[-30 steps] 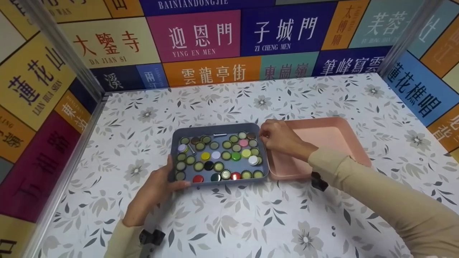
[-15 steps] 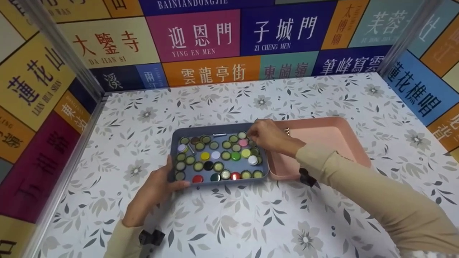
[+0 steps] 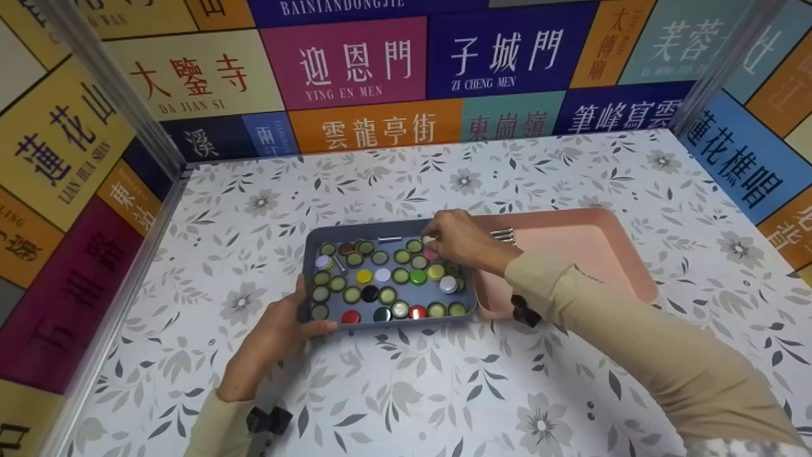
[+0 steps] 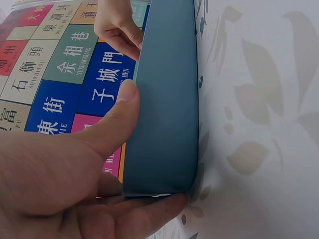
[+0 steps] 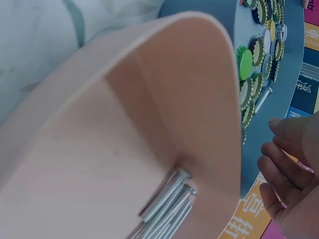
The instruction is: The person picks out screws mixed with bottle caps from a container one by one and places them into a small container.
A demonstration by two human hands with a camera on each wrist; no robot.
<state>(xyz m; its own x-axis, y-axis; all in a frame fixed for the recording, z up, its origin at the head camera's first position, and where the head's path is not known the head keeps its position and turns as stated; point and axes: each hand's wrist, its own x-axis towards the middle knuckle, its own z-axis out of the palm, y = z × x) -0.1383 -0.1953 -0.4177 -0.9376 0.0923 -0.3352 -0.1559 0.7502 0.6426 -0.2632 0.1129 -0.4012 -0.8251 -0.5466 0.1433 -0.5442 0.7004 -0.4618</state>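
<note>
My left hand (image 3: 277,333) grips the near left corner of a blue-grey tray (image 3: 355,325), thumb along the front wall and fingers round the side. In the left wrist view the thumb (image 4: 117,122) presses that wall. Bottle caps of several colours, such as a green cap (image 3: 418,277), lie scattered in the tray. Among them are a silver screw-like pin (image 3: 390,239) and another slim pin (image 3: 339,263). Over the tray's far right part hovers my right hand (image 3: 462,236), fingers loosely bent; the right wrist view shows nothing between thumb and fingers (image 5: 279,167).
A pink tray (image 3: 571,254) stands right against the blue-grey one. Several silver flat-headed pins (image 5: 167,204) lie together in its far left corner. The table (image 3: 406,387) has a leaf-patterned cover, and panels with Chinese lettering (image 3: 355,70) stand behind and at both sides.
My right hand has moved left, from the shared edge of the trays to above the blue-grey tray, uncovering the pins in the pink tray. The left hand stays in place.
</note>
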